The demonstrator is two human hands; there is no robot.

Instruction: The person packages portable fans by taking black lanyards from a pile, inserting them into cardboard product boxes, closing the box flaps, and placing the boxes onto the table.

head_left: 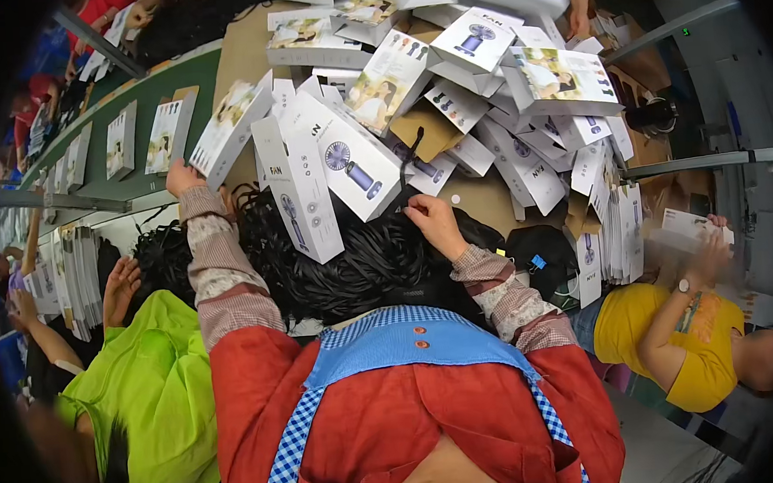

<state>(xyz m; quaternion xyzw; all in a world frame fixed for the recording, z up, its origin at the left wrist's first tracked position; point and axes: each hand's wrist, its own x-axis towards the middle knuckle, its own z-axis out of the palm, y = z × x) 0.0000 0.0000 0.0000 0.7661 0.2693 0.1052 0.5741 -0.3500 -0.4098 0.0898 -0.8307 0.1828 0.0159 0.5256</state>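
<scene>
At the left of the table, my left hand grips the lower edge of a white fan box, which leans toward the conveyor. My right hand has thumb and fingers pinched on the end of a thin black strap that runs up over the corner of another box. That white box, printed with a purple hand fan, lies tilted between my hands. Beside it a narrower fan box leans on the heap of black straps in front of me.
A big jumbled pile of fan boxes covers the far table, several with flaps open. On the left, boxes stand on a green conveyor belt. Co-workers in a lime shirt and a yellow shirt sit close on either side. Blue clip lies right.
</scene>
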